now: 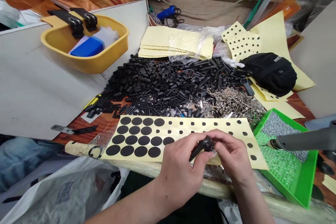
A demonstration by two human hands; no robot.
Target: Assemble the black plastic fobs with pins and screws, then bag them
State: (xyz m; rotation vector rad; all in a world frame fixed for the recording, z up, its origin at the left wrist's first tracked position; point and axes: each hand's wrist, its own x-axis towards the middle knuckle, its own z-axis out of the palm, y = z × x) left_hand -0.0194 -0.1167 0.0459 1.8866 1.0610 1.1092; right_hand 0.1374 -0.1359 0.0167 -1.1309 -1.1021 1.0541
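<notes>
Both hands meet over a yellow sheet of round black stickers (143, 140) at the table's front edge. My left hand (183, 162) is closed around a black plastic part (202, 144) with a rounded end. The fingers of my right hand (233, 154) pinch the other end of this part, where a small shiny bit shows between the fingertips. My fingers cover much of the part, so its full shape is hidden. Large black discs fill the sheet's left side, and small black dots are spread over its right side.
Behind the sheet lie heaps of black plastic parts (157, 77) and metal pieces (233, 101). At right stands a green tray (304, 192) of small screws, with a grey power screwdriver (301, 141) over it. A yellow bin (86, 63) hangs at left. A black cap (270, 73) lies back right.
</notes>
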